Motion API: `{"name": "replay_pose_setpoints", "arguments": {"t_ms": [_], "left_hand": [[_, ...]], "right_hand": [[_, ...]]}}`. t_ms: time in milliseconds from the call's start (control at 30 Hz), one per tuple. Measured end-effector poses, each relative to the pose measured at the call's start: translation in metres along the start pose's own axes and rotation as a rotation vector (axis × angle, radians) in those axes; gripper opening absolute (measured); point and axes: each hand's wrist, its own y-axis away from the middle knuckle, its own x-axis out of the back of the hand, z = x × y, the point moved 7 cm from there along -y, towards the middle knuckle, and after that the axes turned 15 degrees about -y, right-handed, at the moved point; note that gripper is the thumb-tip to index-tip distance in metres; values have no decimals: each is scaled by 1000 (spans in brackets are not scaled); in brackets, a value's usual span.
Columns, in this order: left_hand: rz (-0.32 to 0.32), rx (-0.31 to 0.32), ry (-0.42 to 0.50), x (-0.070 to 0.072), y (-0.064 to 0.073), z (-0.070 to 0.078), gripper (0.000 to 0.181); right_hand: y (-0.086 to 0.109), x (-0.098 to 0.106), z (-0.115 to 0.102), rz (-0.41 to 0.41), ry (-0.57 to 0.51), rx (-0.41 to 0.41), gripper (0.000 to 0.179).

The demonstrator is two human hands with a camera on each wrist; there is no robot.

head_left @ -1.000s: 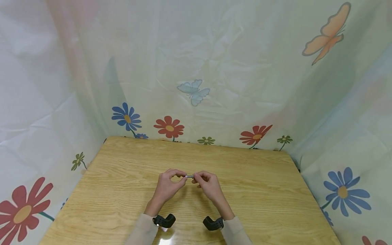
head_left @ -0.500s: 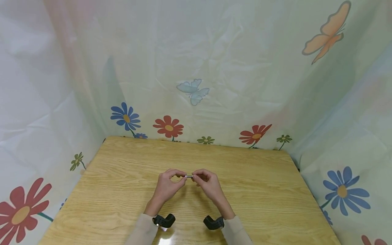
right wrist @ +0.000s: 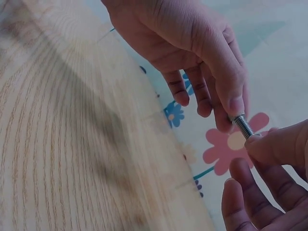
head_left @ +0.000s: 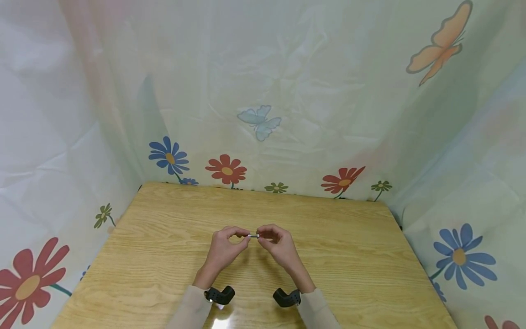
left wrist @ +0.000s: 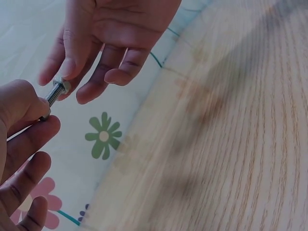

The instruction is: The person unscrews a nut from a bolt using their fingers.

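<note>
Slightly farther apart than half a second ago, the thumb and index finger of the right hand [head_left: 281,246] stand at one faceted metal nut [left wrist: 61,84]; whether they grip it, I cannot tell. Curled fingers of the left hand [head_left: 223,249] pinch the head of one silvery, threaded bolt [left wrist: 54,96], which carries the nut near its other end, above the wood-grained tabletop [head_left: 349,256]. Two printed butterflies [head_left: 452,27] decorate the creased backdrop [head_left: 328,68].

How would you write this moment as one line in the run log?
left hand: pinches bolt at one end | right hand: pinches nut at bolt's other end | bolt and nut: held above table
</note>
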Motion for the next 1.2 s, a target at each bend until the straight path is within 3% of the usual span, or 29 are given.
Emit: {"name": "replay_pose_setpoints", "arguments": {"t_ms": [333,600,800,1033,1200], "left_hand": [[34,-34,-8,1,1,4,9],[35,-8,3,0,-1,3,9],[31,-8,3,-3,1,6,10],[53,-60,-18,-4,3,10,11],[69,-64,-22,-3,3,9,10]], "right_hand": [[0,1,-3,12,-40,29,17],[3,7,1,117,-19,-66,21],[7,3,-10,113,19,-96,22],[5,8,7,141,14,-101,24],[3,10,14,105,-11,-94,22]]}}
